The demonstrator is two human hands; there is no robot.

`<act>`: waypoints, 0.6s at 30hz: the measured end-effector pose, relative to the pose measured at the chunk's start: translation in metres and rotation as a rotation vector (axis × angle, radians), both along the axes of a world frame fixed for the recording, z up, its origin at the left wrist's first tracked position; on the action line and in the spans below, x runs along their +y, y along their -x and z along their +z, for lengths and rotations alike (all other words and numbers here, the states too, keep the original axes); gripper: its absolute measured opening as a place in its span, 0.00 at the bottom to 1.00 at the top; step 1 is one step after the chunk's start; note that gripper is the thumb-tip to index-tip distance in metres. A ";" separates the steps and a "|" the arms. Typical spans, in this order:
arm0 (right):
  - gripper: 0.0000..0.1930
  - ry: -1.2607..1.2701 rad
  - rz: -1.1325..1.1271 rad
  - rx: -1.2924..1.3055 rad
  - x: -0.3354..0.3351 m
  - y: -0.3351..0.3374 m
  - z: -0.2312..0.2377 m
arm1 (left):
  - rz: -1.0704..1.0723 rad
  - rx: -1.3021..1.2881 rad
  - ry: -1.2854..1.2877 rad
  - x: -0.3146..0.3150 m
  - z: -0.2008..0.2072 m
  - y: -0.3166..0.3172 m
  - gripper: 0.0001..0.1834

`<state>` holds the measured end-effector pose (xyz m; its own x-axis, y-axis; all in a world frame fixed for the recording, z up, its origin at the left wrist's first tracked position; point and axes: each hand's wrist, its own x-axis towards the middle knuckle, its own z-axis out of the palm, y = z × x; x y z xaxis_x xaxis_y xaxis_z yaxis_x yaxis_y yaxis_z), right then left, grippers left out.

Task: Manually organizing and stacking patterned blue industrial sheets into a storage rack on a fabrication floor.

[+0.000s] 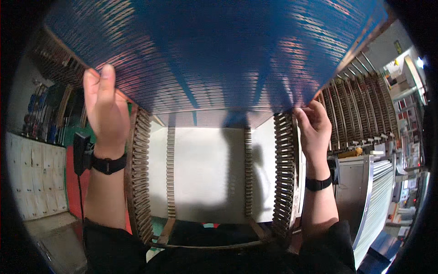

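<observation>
- the blue panel (219,45) is up in front of the person, spanning the upper view, its lower edge near the tops of the slotted rails
- the left hand (108,109) grasps the panel's left edge, thumb raised; the right hand (315,128) pinches it near the lower right corner
- done, as far as shows: the panel is lifted and held from both sides, between the left slotted rail (140,178) and the right slotted rail (284,173)
- left, by my judgement: the panel is not yet let go, so its handling looks unfinished; whether any edge sits in a slot, i cannot tell
- a white surface (200,178) shows between the rails; more slotted racks (358,109) stand to the right
</observation>
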<state>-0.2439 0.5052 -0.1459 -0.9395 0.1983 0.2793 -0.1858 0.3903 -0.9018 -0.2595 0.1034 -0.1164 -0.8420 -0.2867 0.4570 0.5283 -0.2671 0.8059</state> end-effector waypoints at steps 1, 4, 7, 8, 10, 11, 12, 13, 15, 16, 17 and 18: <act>0.12 -0.007 -0.005 0.031 -0.003 0.000 0.001 | -0.016 0.000 -0.001 0.000 0.001 0.000 0.15; 0.11 -0.079 0.019 0.096 0.000 0.002 -0.005 | -0.069 0.061 0.020 0.001 -0.001 -0.003 0.10; 0.11 0.036 0.004 0.101 -0.005 0.005 -0.005 | -0.085 0.080 0.001 -0.012 -0.002 -0.004 0.10; 0.11 0.024 0.007 0.091 -0.005 0.005 -0.004 | -0.131 0.115 0.015 -0.014 -0.002 -0.002 0.10; 0.11 0.024 0.005 0.098 -0.003 0.005 -0.006 | -0.094 0.099 0.000 -0.007 -0.003 -0.003 0.10; 0.11 0.054 0.014 0.087 -0.003 0.005 -0.006 | -0.043 0.083 -0.003 -0.004 0.000 -0.004 0.10; 0.11 0.052 0.013 0.087 -0.002 0.004 -0.004 | -0.058 0.087 -0.007 -0.006 -0.002 -0.003 0.10; 0.11 0.051 0.013 0.072 -0.001 0.003 -0.001 | -0.058 0.087 -0.007 -0.003 0.000 -0.003 0.10; 0.11 0.052 0.012 0.054 -0.001 0.001 0.002 | -0.035 0.078 -0.013 0.005 0.004 -0.004 0.11; 0.11 0.005 -0.004 0.045 -0.001 0.000 0.003 | -0.035 0.077 -0.012 0.004 0.004 -0.004 0.11; 0.10 -0.037 -0.014 0.036 -0.002 0.000 0.002 | -0.021 0.085 0.005 0.003 0.003 -0.006 0.11; 0.09 -0.009 -0.015 0.032 -0.003 0.001 0.000 | -0.006 0.094 0.022 0.001 0.003 -0.007 0.11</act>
<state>-0.2447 0.5020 -0.1462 -0.9271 0.2091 0.3111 -0.2087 0.4014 -0.8918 -0.2522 0.1040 -0.1134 -0.7969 -0.2704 0.5402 0.6003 -0.2536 0.7585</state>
